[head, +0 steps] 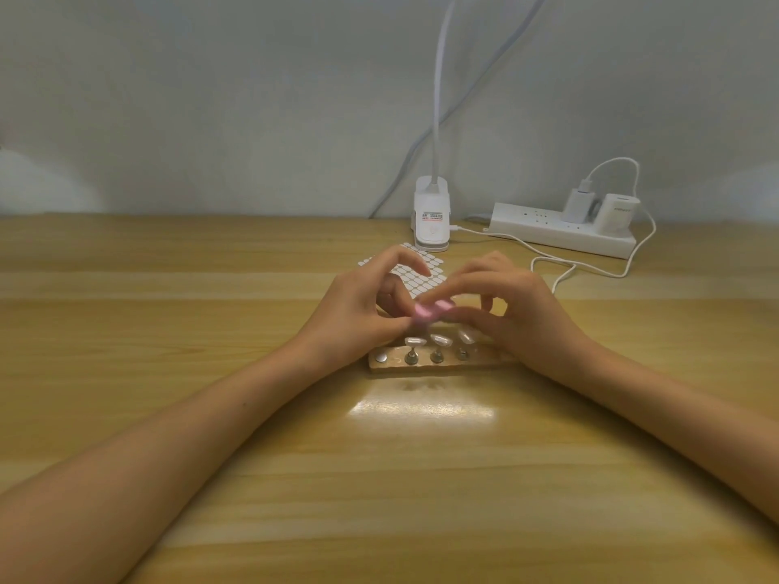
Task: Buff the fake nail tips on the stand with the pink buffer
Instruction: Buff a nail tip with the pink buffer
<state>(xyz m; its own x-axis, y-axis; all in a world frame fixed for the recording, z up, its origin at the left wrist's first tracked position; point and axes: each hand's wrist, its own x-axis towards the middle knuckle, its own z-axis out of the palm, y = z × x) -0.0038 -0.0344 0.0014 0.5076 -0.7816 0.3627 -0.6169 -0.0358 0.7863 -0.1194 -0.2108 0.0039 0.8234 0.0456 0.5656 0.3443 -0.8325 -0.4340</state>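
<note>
While the pink buffer (428,313) is being held just above the stand (438,366), it is being pinched between the thumb and forefinger of the right hand (520,307), whose other fingers are being held curled. The left hand (358,316) is being held against the buffer's left end, its thumb tip touching there and its forefinger arched above. Whether it is actually gripping cannot be told, because that spot is blurred. Three fake nail tips (441,340) are being carried on three metal holders (436,356) in the stand, directly below the buffer. One bare metal disc (381,358) is being shown at the stand's left end, while its right end is being hidden by the right hand. Behind, on the wooden table (210,415), one sticker sheet (417,276), one clip lamp (431,221) and one power strip (548,229) bearing two plugs are being seen.
</note>
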